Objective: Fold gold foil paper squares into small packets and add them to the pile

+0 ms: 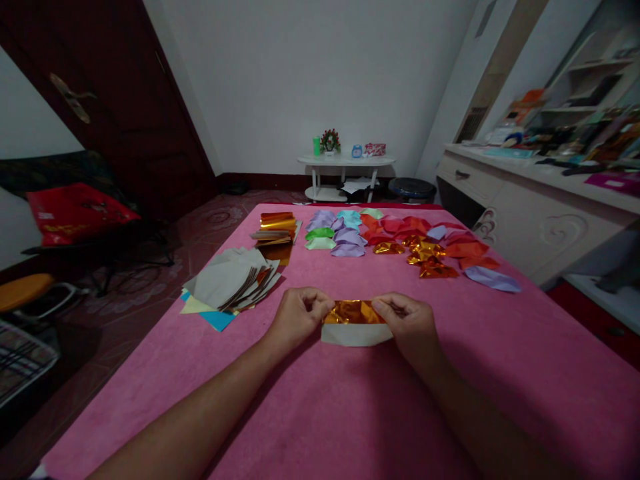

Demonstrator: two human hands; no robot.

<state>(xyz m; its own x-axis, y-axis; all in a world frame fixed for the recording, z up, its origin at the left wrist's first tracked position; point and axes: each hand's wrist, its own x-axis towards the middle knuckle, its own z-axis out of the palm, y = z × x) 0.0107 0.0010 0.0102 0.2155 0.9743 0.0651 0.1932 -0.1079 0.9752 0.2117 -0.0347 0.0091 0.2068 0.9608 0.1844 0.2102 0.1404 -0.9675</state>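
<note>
A folded sheet of gold foil paper (354, 321), shiny orange-gold on top and white below, is held just above the pink tablecloth (480, 373). My left hand (297, 315) pinches its left end with closed fingers. My right hand (407, 321) pinches its right end the same way. To the left lies a fanned stack of flat paper sheets (227, 287), white, yellow and blue. Beyond are a small pile of gold foil sheets (277, 228) and several folded paper pieces (400, 240) in purple, green, red and gold.
A dark door (115, 100) and a red bag (75, 212) on a chair stand at the left. A small white table (345, 167) is against the far wall. A cluttered white cabinet (530, 200) runs along the right.
</note>
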